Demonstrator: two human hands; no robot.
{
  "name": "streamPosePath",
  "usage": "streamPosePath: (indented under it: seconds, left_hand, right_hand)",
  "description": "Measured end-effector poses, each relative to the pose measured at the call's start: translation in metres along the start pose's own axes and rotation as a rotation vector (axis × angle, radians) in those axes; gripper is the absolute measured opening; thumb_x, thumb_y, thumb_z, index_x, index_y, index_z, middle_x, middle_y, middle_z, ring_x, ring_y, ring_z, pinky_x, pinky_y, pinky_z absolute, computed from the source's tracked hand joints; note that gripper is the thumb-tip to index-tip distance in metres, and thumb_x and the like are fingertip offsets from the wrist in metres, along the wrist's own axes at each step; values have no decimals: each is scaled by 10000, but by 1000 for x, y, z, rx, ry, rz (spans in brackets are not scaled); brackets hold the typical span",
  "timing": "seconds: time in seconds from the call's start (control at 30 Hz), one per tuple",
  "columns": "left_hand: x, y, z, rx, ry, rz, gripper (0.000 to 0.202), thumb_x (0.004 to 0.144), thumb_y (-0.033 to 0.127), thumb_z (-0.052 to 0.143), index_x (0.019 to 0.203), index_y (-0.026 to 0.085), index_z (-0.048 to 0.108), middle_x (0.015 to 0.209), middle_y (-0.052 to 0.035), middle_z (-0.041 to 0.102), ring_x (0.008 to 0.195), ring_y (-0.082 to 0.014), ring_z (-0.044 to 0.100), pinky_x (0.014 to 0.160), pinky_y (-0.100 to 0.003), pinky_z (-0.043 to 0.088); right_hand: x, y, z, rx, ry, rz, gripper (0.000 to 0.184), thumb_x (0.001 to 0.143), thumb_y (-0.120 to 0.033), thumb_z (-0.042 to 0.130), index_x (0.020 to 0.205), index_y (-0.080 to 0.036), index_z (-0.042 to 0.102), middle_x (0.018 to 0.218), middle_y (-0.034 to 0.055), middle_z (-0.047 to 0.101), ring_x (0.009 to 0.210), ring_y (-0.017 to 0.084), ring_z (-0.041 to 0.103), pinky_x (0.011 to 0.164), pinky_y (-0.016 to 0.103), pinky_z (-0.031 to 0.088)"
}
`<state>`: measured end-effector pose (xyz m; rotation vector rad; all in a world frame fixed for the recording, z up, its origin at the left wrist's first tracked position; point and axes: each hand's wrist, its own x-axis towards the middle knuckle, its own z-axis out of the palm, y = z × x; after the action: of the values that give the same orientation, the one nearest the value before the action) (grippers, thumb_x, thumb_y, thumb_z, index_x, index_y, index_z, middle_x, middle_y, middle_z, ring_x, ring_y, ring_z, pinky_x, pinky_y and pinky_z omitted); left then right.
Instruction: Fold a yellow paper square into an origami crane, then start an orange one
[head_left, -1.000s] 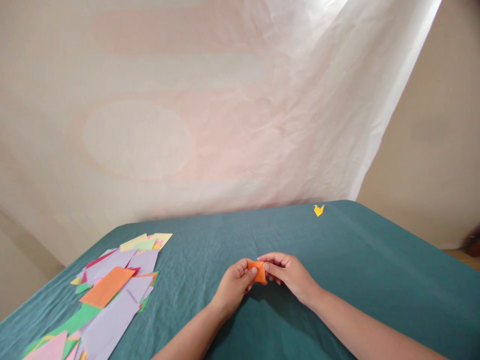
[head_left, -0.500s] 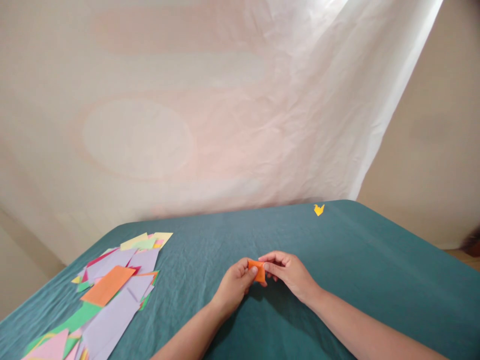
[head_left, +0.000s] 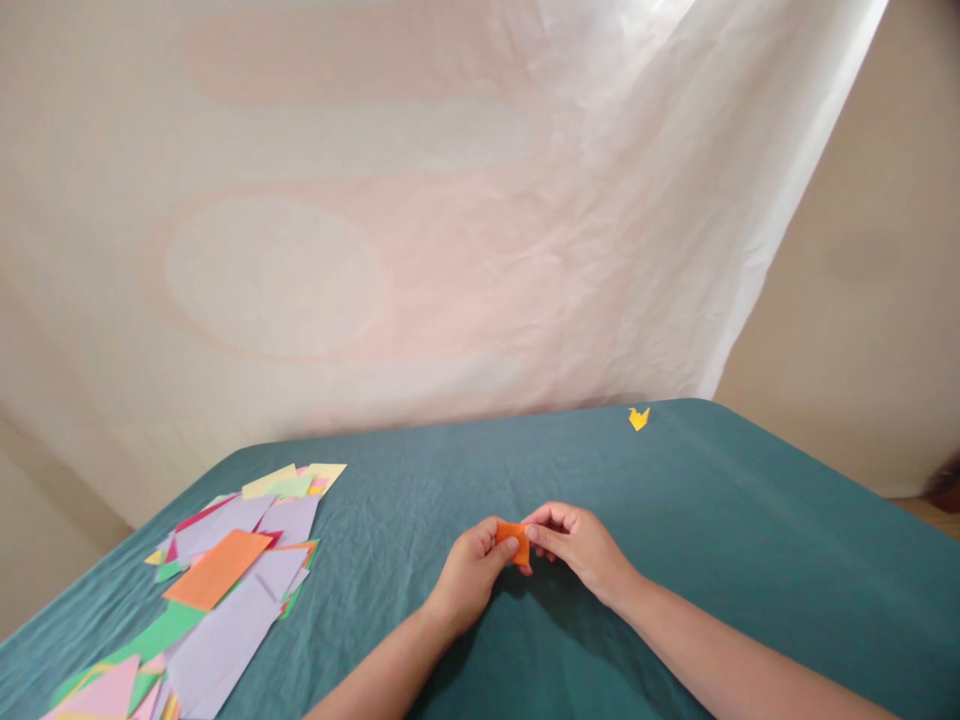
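A small folded piece of orange paper [head_left: 514,546] is held between my two hands, a little above the green cloth. My left hand [head_left: 475,562] grips its left side, the thumb lying across the front and the other fingers behind it. At the upper right corner, my right hand [head_left: 576,545] pinches the paper between thumb and forefinger. The fingers behind the paper are partly hidden, and its finer creases are too small to make out.
Loose sheets of coloured paper [head_left: 225,640] lie in a spread pile on the left of the green-covered table [head_left: 405,500]. Near the far right edge sits a small yellow folded paper bird [head_left: 639,419]. A pale cloth [head_left: 450,250] hangs behind the table.
Both hands stay almost in place around the orange paper. My right fingertips have shifted very slightly at its corner.
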<state>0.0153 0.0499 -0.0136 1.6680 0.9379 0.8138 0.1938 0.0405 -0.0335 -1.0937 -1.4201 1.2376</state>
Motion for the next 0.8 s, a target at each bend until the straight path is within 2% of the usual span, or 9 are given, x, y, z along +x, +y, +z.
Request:
streamPosePath:
  seconds: [0.37, 0.53, 0.6, 0.8]
  left_hand:
    - [-2, 4, 0, 76, -18, 36, 244, 869, 303, 478, 746, 161, 633, 763, -43, 681, 737, -165, 593, 736, -253, 404]
    - [-1, -2, 4, 132, 115, -43, 175, 811, 313, 560, 765, 158, 627, 674, -20, 651, 587, -136, 552, 576, -221, 392]
    - [0, -4, 5, 118, 153, -50, 165, 786, 317, 594, 752, 158, 625, 684, -26, 661, 612, -144, 570, 581, -219, 404]
    - [0, -7, 4, 13, 172, -100, 238, 772, 383, 620, 755, 147, 638, 699, -58, 692, 635, -165, 615, 583, -225, 436]
  right_hand:
    - [-3, -3, -1, -40, -19, -45, 254, 829, -414, 586, 810, -166, 636, 637, 0, 621, 584, 121, 512, 573, 230, 395]
    - [-5, -5, 4, -120, 51, -44, 231, 813, -392, 596, 737, -173, 598, 639, -10, 597, 584, 120, 516, 560, 222, 388]
    - [-6, -5, 6, -146, 72, -29, 221, 804, -375, 598, 711, -177, 574, 623, -15, 585, 566, 117, 506, 542, 218, 382]
    - [-6, -6, 10, -197, 100, -46, 196, 785, -334, 597, 674, -183, 540, 601, -25, 559, 546, 110, 476, 526, 215, 368]
